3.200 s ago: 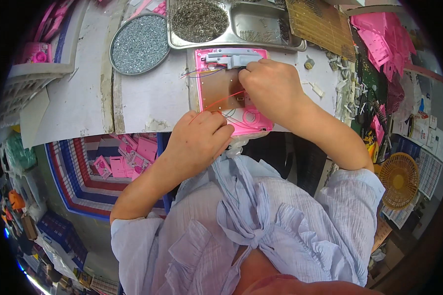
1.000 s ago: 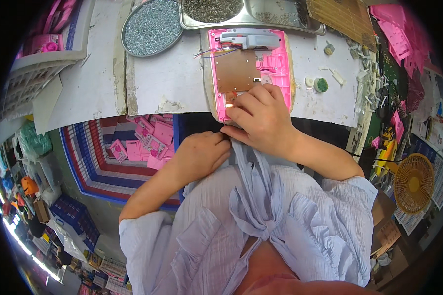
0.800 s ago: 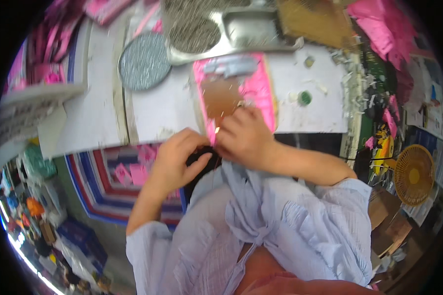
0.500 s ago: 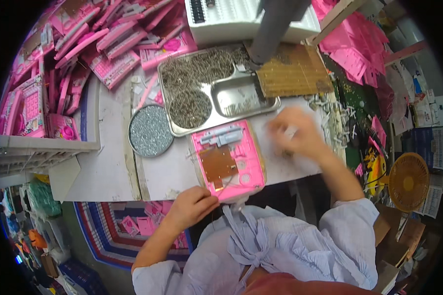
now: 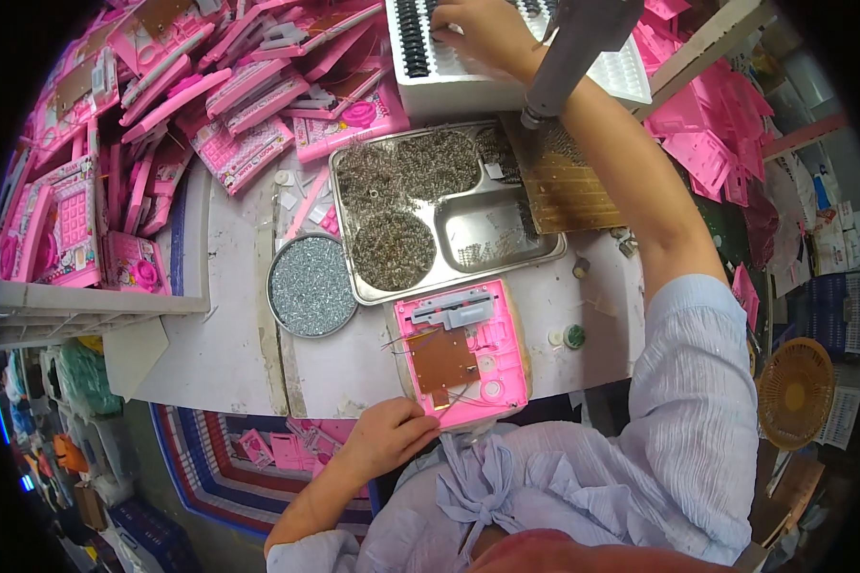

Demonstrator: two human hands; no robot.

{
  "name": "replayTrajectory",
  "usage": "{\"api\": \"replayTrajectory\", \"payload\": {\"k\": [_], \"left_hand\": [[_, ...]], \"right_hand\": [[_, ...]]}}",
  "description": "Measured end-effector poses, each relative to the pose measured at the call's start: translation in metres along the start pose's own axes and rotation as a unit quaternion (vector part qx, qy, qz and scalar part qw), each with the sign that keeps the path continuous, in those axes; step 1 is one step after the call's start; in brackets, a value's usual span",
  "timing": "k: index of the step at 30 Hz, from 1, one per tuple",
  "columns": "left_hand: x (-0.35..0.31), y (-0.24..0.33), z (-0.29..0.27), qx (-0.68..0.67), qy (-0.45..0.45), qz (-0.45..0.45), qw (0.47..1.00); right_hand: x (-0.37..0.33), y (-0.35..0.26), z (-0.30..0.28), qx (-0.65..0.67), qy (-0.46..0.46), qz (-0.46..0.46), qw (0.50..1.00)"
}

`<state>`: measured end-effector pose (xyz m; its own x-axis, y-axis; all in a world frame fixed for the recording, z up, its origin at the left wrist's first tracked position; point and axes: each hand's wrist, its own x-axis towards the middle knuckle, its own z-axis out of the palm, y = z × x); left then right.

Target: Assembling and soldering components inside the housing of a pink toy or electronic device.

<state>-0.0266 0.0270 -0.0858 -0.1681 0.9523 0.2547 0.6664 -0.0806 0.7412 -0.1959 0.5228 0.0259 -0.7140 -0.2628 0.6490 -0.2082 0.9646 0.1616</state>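
My left hand [image 5: 392, 437] pinches the near left corner of a pink plastic housing [image 5: 508, 358], which lies with its inside facing up at the table's front edge. Fixed in the housing are a brown circuit board [image 5: 444, 355], a grey plastic part [image 5: 463, 312] and thin wires. My right hand [image 5: 483, 33] is stretched far forward over a white foam tray [image 5: 487, 95]. Its fingers are bent and closed beside a row of small black parts [image 5: 414, 43]; what lies between the fingertips is too small to make out.
A metal compartment tray [image 5: 361, 286] of small springs and screws and a round tin [image 5: 312, 286] of silvery bits stand beyond the housing. A grey post [image 5: 578, 57] rises near my right forearm. Pink housings [image 5: 229, 143] pile up at the left, beside a cardboard piece [image 5: 573, 196] further right.
My right hand has moved from above the table, right of the housing, forward to the foam tray. My left hand stays at the housing's corner. The whole view has shifted slightly.
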Motion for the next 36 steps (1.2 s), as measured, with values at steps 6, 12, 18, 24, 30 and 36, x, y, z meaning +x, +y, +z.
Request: {"api": "replayTrajectory", "payload": {"k": [6, 12, 18, 24, 30, 36], "left_hand": [[0.003, 0.003, -0.002, -0.004, -0.004, -0.019, 1.0], [-0.002, 0.003, 0.003, 0.001, 0.02, -0.033, 0.999], [0.004, 0.003, 0.006, -0.002, 0.017, -0.043, 0.999], [0.0, 0.003, 0.006, 0.003, 0.023, -0.05, 0.998], [0.001, 0.003, 0.008, -0.002, 0.032, -0.042, 0.999], [-0.001, 0.002, 0.006, 0.003, 0.015, -0.041, 0.999]], "right_hand": [[0.001, 0.016, -0.011, 0.234, 0.008, 0.315, 0.92], [-0.126, -0.065, -0.116, 0.543, 0.276, 0.416, 0.675], [-0.236, -0.306, -0.159, 0.432, -0.104, 0.43, 0.786], [-0.237, -0.326, -0.155, 0.319, -0.127, 0.273, 0.899], [-0.231, -0.319, -0.157, 0.287, -0.145, 0.21, 0.923], [-0.217, -0.318, -0.162, 0.243, -0.217, 0.133, 0.936]]}}
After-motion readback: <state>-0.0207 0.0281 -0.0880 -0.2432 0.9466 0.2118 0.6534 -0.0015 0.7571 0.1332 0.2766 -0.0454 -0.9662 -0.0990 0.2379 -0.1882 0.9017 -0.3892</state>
